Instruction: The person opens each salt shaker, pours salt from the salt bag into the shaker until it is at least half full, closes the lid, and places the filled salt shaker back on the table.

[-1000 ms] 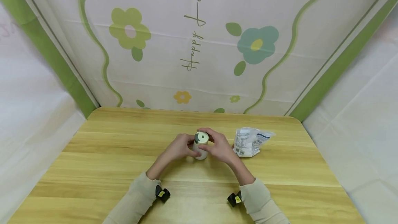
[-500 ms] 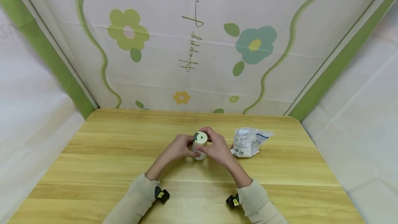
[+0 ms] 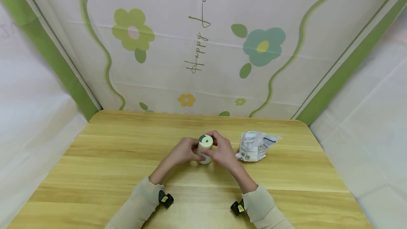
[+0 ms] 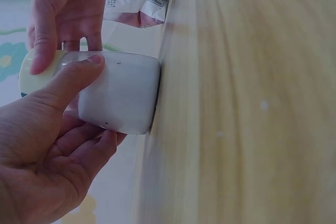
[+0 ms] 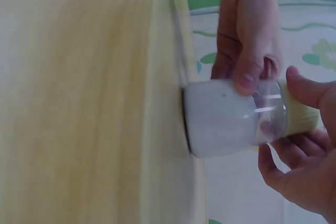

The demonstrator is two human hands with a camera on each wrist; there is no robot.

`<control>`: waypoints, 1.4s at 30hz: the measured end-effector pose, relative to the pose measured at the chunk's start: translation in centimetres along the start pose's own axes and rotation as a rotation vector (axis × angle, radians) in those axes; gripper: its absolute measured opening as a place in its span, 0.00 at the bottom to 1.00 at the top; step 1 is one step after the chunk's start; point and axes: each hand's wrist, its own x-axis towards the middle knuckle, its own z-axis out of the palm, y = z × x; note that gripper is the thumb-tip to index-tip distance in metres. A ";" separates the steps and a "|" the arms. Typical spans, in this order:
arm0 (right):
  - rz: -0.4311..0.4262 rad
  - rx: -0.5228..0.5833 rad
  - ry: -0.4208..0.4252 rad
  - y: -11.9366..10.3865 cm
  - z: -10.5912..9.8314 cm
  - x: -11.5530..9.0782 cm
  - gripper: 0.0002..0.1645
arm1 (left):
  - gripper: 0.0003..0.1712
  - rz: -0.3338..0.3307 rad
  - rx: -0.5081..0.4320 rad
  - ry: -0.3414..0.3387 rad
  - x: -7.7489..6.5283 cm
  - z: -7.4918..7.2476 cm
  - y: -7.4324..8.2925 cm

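A see-through jar [image 4: 126, 93] with white contents stands upright on the wooden table, its base at the tabletop. Its pale yellow-green lid [image 3: 207, 142] has a dark green patch and a small dark square on top. My left hand [image 3: 183, 150] holds the jar's body, thumb in front and fingers behind. Higher up, my right hand [image 3: 224, 153] grips the lid, with the thumb on the near side and fingers curled round the far side. In the right wrist view a clear band of the jar [image 5: 218, 119] shows just below the lid.
A crumpled white plastic bag [image 3: 253, 146] with printed text lies on the table [image 3: 127, 165], right of my right hand. Behind the table hangs a flowered cloth [image 3: 165, 63]. White cloth walls rise at both sides.
The lid's dark patch has turned a little clockwise, towards the back, and my right thumb has shifted slightly left with it. My left hand keeps its hold on the jar.
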 end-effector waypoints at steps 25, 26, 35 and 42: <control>-0.049 -0.017 -0.027 0.2 -0.7 0.2 0.32 | 0.19 0.005 0.017 0.005 -0.1 -0.1 0.2; -0.051 -0.023 -0.014 0.2 -0.6 0.2 0.32 | 0.18 0.006 0.025 0.006 -0.1 -0.1 0.2; -0.031 -0.026 -0.113 0.4 -0.9 0.2 0.43 | 0.22 0.003 0.015 -0.008 -0.1 0.0 0.1; -0.086 -0.002 -0.171 0.5 -1.6 0.2 0.37 | 0.21 -0.006 0.010 -0.010 -0.2 -0.1 0.4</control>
